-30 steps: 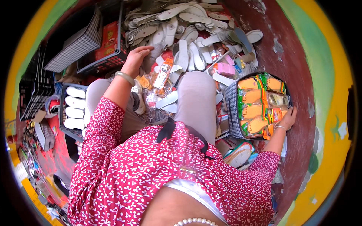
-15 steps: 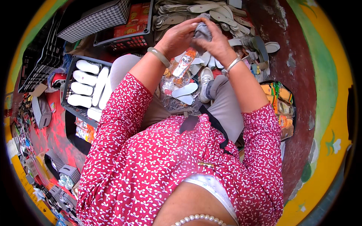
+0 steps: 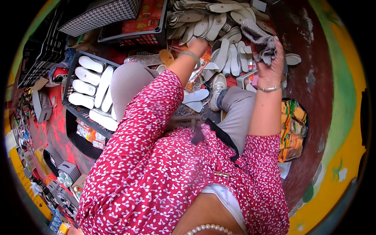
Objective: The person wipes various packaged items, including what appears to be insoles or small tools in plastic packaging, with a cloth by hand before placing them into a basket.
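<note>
My right hand (image 3: 271, 67), raised at the upper right, grips a crumpled grey cloth (image 3: 261, 41) that sticks up beyond the fingers. My left hand (image 3: 198, 47) is away from the cloth, reaching down beside the heap of pale insoles (image 3: 192, 17). Its fingers point away and are hidden, so I cannot tell whether they hold anything. Between the two hands, several white insoles (image 3: 234, 58) lie fanned out. Nearer my lap are loose white insoles (image 3: 196, 95) beside my white shoe (image 3: 219, 88).
At left stands a dark plastic crate (image 3: 74, 102) holding rows of white insoles. Behind it sits another dark crate (image 3: 156, 36) with red boxes, next to a houndstooth box (image 3: 102, 18). Orange-and-green packets (image 3: 291, 129) fill a container at right.
Both hands were together at the grey cloth. The left has come off it and moved down to the left; the right has carried the cloth to the right.
</note>
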Demonstrator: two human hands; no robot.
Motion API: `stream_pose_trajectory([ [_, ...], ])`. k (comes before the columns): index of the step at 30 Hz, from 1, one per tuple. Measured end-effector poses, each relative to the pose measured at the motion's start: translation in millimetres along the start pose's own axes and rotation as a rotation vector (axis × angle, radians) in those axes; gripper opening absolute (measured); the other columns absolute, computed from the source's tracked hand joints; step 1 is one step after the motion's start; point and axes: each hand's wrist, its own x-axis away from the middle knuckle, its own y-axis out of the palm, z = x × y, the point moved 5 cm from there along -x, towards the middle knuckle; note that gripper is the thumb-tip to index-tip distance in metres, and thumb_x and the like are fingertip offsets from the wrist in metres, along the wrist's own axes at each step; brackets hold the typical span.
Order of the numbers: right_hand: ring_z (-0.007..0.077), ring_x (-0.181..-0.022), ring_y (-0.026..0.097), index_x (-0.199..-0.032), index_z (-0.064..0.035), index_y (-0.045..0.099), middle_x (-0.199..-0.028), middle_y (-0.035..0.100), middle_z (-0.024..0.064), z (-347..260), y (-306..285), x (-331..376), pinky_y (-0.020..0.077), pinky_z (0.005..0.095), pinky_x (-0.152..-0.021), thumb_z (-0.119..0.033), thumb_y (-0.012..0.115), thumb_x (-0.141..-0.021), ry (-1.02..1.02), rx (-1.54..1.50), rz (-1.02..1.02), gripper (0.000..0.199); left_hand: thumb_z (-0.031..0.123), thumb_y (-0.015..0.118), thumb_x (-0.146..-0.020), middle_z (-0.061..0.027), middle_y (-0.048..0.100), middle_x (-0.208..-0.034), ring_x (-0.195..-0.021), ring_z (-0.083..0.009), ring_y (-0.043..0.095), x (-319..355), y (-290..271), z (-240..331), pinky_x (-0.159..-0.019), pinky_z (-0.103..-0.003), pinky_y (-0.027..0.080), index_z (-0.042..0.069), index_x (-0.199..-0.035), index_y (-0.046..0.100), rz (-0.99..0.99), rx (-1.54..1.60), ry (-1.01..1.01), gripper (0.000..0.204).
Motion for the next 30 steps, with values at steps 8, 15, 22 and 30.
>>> stream_pose_trajectory([
  [8, 0.0196, -0.082, 0.065, -0.093, -0.0133, 0.063, -0.090, 0.067, 0.0034, -10.2, 12.1, 54.6, 0.0553, 0.0395, -0.070, -0.028, 0.064, -0.082, 0.044, 0.045, 0.100, 0.018, 0.022, 0.056, -0.082, -0.0208, 0.046, -0.132, -0.119, -0.0345, 0.048, 128.8, 127.8, 23.1, -0.098, -0.039, 0.040, 0.001, -0.122, 0.053, -0.758, 0.428, -0.613, 0.045],
  [15, 0.0253, -0.100, 0.059, -0.105, -0.0080, 0.061, -0.107, 0.063, 0.0089, -21.9, 16.9, 63.6, 0.0464, 0.0461, -0.088, -0.035, 0.059, -0.084, 0.156, -0.127, -0.015, 0.034, 0.031, 0.065, -0.078, -0.0245, 0.028, -0.142, -0.131, -0.0370, 0.031, 120.3, 148.3, 11.4, -0.106, -0.043, 0.030, 0.001, -0.137, 0.027, -0.524, 0.132, -0.472, 0.076],
  [22, 0.0225, -0.096, 0.056, -0.100, -0.0114, 0.060, -0.102, 0.063, 0.0059, -24.5, 36.0, 76.0, 0.0436, 0.0385, -0.078, -0.033, 0.058, -0.084, 0.110, 0.011, 0.150, 0.027, 0.023, 0.053, -0.084, -0.0242, 0.046, -0.127, -0.120, -0.0359, 0.045, 113.5, 143.7, 3.8, -0.101, -0.039, 0.036, 0.001, -0.128, 0.039, -0.488, 0.104, -0.422, 0.051],
  [30, 0.0228, -0.094, 0.062, -0.100, -0.0099, 0.062, -0.100, 0.065, 0.0065, -18.6, 30.4, 65.0, 0.0507, 0.0442, -0.080, -0.031, 0.061, -0.083, 0.174, -0.024, 0.085, 0.027, 0.021, 0.053, -0.084, -0.0225, 0.060, -0.111, -0.105, -0.0341, 0.058, 87.5, 132.1, -45.0, -0.086, -0.040, 0.049, 0.001, -0.104, 0.064, -0.460, 0.558, -0.856, 0.030],
])
